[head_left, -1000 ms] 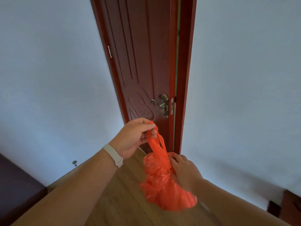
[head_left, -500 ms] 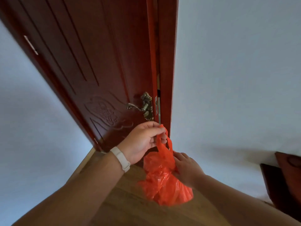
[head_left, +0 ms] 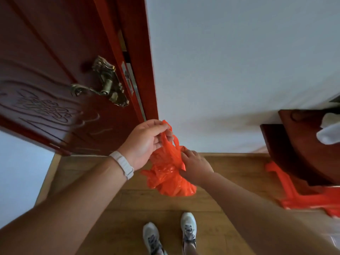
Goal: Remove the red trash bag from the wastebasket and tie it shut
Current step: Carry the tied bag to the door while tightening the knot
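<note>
- Left hand point(head_left: 145, 142): grip clenched on the handle loops of the red trash bag point(head_left: 168, 173), which hangs above the wooden floor point(head_left: 128, 203).
- Right hand point(head_left: 195, 165): grip pinching the bag's gathered neck.
- Door point(head_left: 55, 74) edge stands close on the left; dark wooden furniture point(head_left: 303, 144) is to the right, with open floor between.

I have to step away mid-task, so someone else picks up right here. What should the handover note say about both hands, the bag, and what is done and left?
Left hand: pinching the handle loops of the red trash bag, held up by the door.
Right hand: gripping the bag's gathered neck just below the loops.
Bag: out of the wastebasket, hanging in the air above the wooden floor; no wastebasket in view.
Done: bag removed, top gathered.
Left: a finished knot is not visible, so tie or tighten the loops shut.
</note>
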`<act>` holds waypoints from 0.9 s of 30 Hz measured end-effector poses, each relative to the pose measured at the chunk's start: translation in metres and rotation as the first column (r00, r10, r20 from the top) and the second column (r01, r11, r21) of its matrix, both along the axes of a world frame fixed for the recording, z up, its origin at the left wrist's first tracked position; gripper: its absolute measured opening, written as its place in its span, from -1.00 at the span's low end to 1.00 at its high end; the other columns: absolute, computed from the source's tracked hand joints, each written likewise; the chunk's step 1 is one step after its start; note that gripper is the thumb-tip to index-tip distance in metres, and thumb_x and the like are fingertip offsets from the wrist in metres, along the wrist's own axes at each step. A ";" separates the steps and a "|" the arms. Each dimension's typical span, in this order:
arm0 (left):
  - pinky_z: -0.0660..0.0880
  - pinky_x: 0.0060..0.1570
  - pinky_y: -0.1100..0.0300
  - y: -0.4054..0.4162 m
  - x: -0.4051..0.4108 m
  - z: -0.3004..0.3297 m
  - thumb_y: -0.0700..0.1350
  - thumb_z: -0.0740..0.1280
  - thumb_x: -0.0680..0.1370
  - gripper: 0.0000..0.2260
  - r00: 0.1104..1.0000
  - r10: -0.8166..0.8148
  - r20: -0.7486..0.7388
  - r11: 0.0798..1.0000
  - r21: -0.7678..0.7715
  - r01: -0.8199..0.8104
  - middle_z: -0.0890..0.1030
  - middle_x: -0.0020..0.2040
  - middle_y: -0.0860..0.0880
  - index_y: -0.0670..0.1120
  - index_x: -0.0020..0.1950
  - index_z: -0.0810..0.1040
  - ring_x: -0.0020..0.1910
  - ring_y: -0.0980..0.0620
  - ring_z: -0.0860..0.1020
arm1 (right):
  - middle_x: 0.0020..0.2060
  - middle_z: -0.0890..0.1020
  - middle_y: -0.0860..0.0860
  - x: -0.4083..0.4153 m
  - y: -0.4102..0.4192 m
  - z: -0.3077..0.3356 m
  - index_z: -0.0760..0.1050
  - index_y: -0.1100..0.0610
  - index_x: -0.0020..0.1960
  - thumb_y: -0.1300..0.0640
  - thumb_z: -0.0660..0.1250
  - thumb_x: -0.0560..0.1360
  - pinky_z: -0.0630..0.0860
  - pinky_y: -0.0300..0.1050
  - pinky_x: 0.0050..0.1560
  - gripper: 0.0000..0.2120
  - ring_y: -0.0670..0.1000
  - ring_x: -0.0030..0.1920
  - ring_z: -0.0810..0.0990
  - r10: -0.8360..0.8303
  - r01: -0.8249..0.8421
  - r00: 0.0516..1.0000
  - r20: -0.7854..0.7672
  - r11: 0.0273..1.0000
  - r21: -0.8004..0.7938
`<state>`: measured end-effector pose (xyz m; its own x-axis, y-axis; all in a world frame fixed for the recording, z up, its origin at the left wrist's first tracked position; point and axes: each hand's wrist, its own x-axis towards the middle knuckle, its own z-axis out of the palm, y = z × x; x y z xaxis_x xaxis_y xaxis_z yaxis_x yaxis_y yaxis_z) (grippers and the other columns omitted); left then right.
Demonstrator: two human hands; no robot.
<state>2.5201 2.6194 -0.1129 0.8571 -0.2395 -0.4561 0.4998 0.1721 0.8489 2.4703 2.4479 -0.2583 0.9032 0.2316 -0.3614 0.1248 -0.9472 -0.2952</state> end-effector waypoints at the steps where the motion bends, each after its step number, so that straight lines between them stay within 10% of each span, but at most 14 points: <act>1: 0.52 -0.07 0.12 -0.005 0.005 -0.012 -0.24 0.28 0.53 -0.88 1.000 -0.005 -0.023 1.000 0.014 0.005 0.62 -0.32 -0.08 -0.11 -0.20 0.53 -0.22 -0.08 0.62 | 0.43 0.33 0.10 0.000 -0.005 -0.007 0.21 0.01 0.44 -0.10 0.26 0.47 0.39 0.13 0.29 -0.40 0.19 0.38 0.31 -0.019 0.019 1.000 -0.023 1.000 0.007; 12: 0.50 0.07 0.02 -0.051 0.058 -0.204 -0.14 0.32 0.44 -0.92 0.919 -0.264 -0.292 0.815 0.442 0.374 0.63 -0.17 -0.13 -0.14 -0.19 0.57 -0.12 -0.06 0.57 | 0.38 0.40 0.03 0.008 -0.054 -0.064 0.29 -0.01 0.39 -0.11 0.20 0.53 0.41 0.09 0.27 -0.53 0.12 0.36 0.33 -0.138 0.142 0.987 -0.084 0.989 0.044; 18: 0.37 -0.30 0.20 -0.075 0.076 -0.314 -0.21 0.26 0.46 -0.89 0.887 -0.268 -0.375 0.709 0.547 0.445 0.52 -0.32 -0.08 -0.11 -0.26 0.52 -0.32 -0.02 0.49 | 0.37 0.42 0.02 0.009 -0.063 -0.095 0.33 0.00 0.36 -0.09 0.22 0.52 0.39 0.06 0.26 -0.56 0.09 0.39 0.32 -0.182 0.186 0.982 -0.054 0.978 0.090; 27: 0.41 0.02 0.05 -0.088 0.098 -0.416 -0.13 0.27 0.54 -0.77 0.870 -0.071 -0.487 0.793 0.502 0.346 0.50 0.10 -0.10 -0.15 0.17 0.47 0.08 -0.07 0.47 | 0.41 0.34 0.00 0.012 -0.082 -0.148 0.27 -0.06 0.37 -0.11 0.21 0.51 0.30 0.02 0.32 -0.54 0.06 0.43 0.23 -0.218 0.221 0.970 -0.112 0.975 0.022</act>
<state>2.6182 2.5314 -0.5287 0.5033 0.0256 -0.8637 0.7921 -0.4132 0.4493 2.4821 2.3654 -0.4064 0.8891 0.0459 -0.4553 -0.1197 -0.9370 -0.3282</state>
